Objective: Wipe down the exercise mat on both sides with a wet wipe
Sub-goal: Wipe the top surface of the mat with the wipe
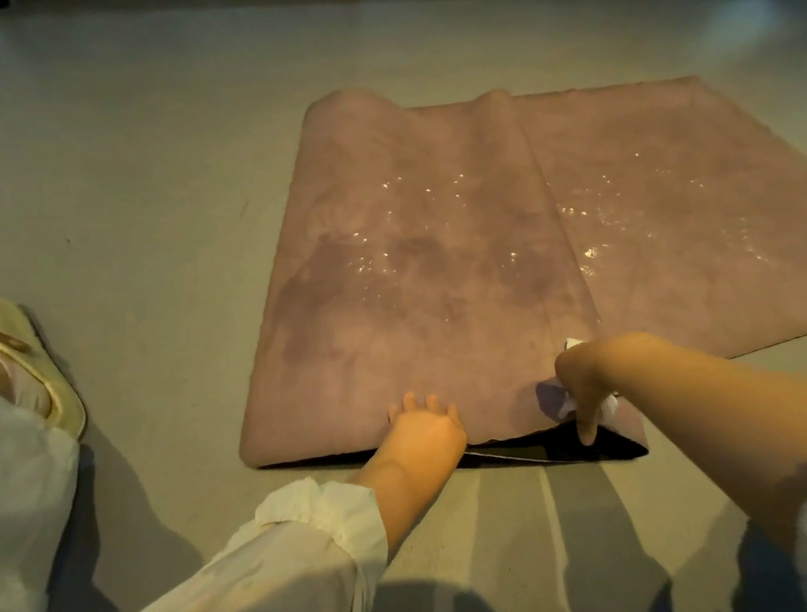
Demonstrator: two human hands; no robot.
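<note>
Just beyond both hands, the purple exercise mat [512, 249] lies on the floor [115, 190], wet-spotted. Left hand [426, 424] rests flat, fingers spread, on its near edge; right hand [583, 384] pinches the wet wipe [610, 406] at a folded corner.

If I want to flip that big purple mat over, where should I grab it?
Probably the near edge of the purple foam exercise mat, coming from your side. It already lifts off the grey floor there, leaving a dark gap underneath for fingers. The left hand rests on that edge; the right hand, holding the white wet wipe, is at a folded-up corner.
</note>
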